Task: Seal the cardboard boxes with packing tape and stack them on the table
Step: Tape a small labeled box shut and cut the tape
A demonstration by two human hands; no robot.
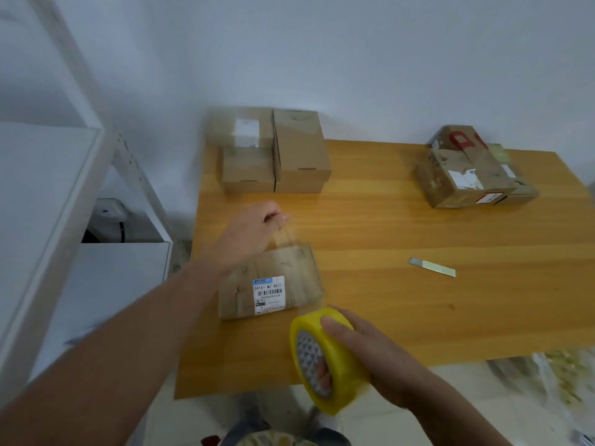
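In the lower middle of the frame, my right hand grips a yellow roll of packing tape. The thumb lies over the roll's outer band and my fingers curl through its patterned core. The roll hangs just past the front edge of the wooden desk.

A little above and to the left, a small cardboard box lies flat on the desk. A white barcode label is stuck on its top face. My left hand hovers over the box's far edge, its fingertips pinched together on the free end of a clear strip of tape. The strip slants down to the box top. It is blurred, so I cannot tell how far it is stuck down.

Towards the upper middle of the frame, at the desk's back corner, two small boxes sit one on the other. A taller box stands just beside them, touching. In the upper right, well apart from these, is a cluster of worn boxes with torn labels and red lettering. Right of centre, a slim utility knife lies alone on the bare wood.

A white shelf unit fills the left side of the frame.
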